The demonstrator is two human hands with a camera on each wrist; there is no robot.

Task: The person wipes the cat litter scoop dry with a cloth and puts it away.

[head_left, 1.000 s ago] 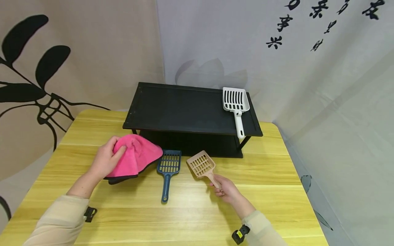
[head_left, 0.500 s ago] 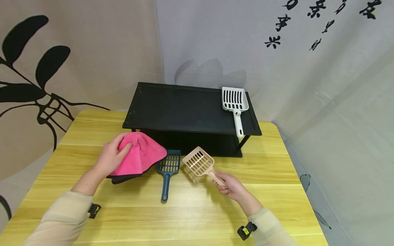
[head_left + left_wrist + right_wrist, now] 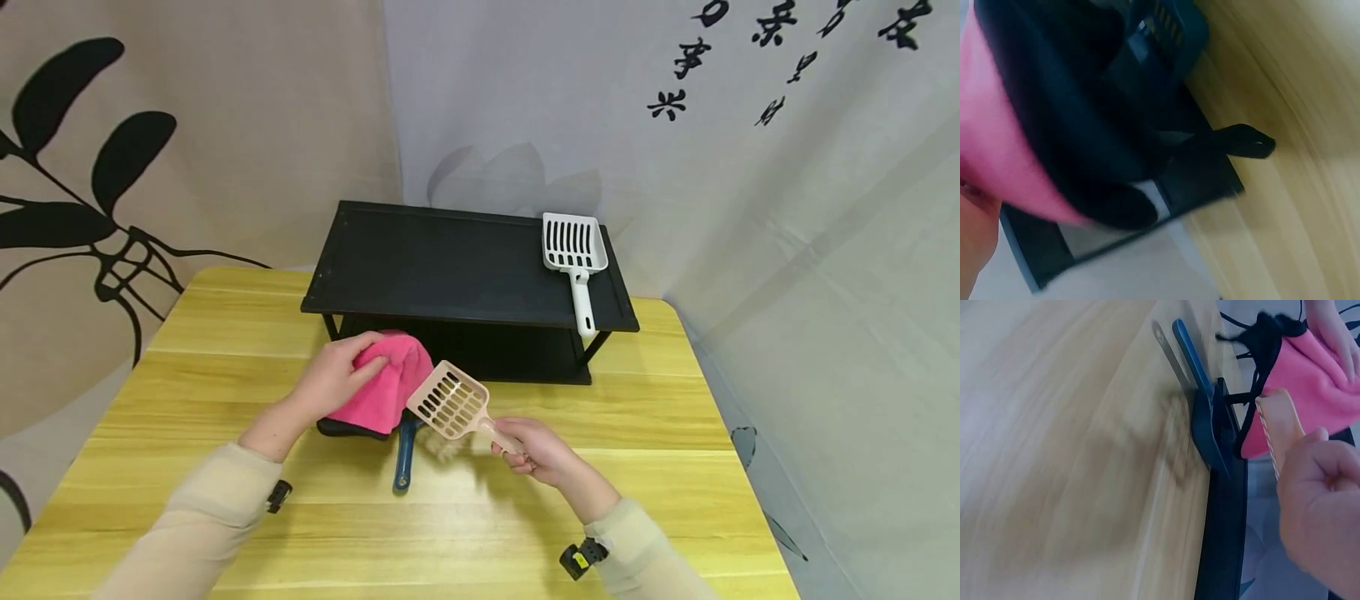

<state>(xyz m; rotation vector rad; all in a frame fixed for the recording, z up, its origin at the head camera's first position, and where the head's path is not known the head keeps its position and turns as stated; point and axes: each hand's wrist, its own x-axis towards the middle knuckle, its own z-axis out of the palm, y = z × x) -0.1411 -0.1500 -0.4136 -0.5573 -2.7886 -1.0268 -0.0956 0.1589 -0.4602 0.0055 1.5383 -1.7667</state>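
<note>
My left hand point(image 3: 333, 379) grips a pink cloth with a black edge point(image 3: 386, 387), bunched and held above the table. In the left wrist view the cloth point(image 3: 1004, 137) hangs with its dark underside and a small black loop showing. My right hand point(image 3: 536, 452) holds a beige slotted litter scoop point(image 3: 450, 402) by its handle, lifted off the table, its head up against or just in front of the cloth. Beneath them lies a blue litter scoop point(image 3: 405, 454); its head is mostly hidden in the head view. The right wrist view shows the blue scoop point(image 3: 1200, 375) on the table.
A black two-tier rack point(image 3: 442, 267) stands at the back of the wooden table point(image 3: 480, 533). On its upper shelf, at the right, rests a white litter scoop point(image 3: 576, 258) with its handle over the front edge. Printed fabric point(image 3: 525, 100) hangs behind.
My left hand has carried the pink cloth to the right, over the blue scoop's head. My right hand has raised the beige scoop and brought it left to the cloth.
</note>
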